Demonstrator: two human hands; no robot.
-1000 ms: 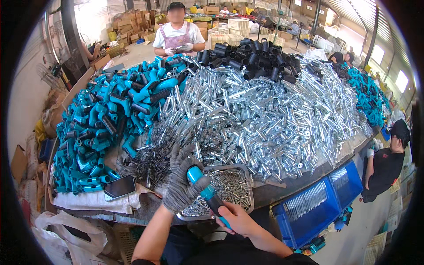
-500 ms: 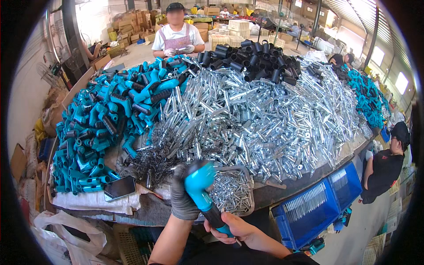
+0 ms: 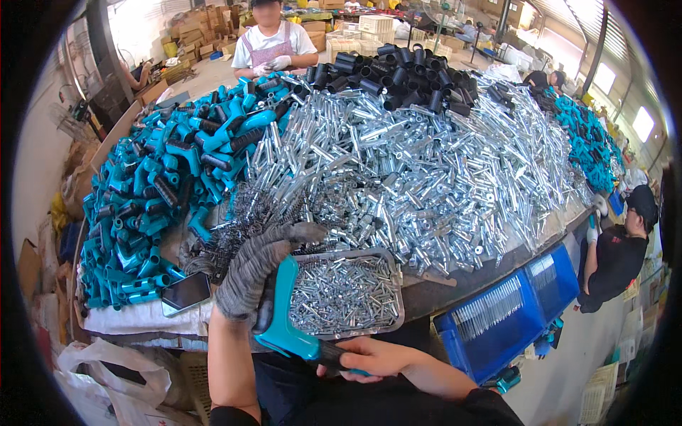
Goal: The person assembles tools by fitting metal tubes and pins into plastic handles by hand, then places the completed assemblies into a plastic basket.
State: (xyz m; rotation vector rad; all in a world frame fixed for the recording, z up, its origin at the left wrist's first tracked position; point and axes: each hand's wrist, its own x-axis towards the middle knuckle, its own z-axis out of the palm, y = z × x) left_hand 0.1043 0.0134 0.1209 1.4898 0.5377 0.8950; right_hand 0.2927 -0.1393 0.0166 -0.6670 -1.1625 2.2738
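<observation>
The right hand (image 3: 373, 357) is clamped on a teal handle (image 3: 284, 312) at the worktop's (image 3: 435, 292) near edge, beside a tray (image 3: 399, 305) of pins; whether the gloved left hand (image 3: 254, 273) grips it, I cannot tell. Metal tubes (image 3: 426, 170) heap beyond; cartons (image 3: 195, 35) stand behind.
</observation>
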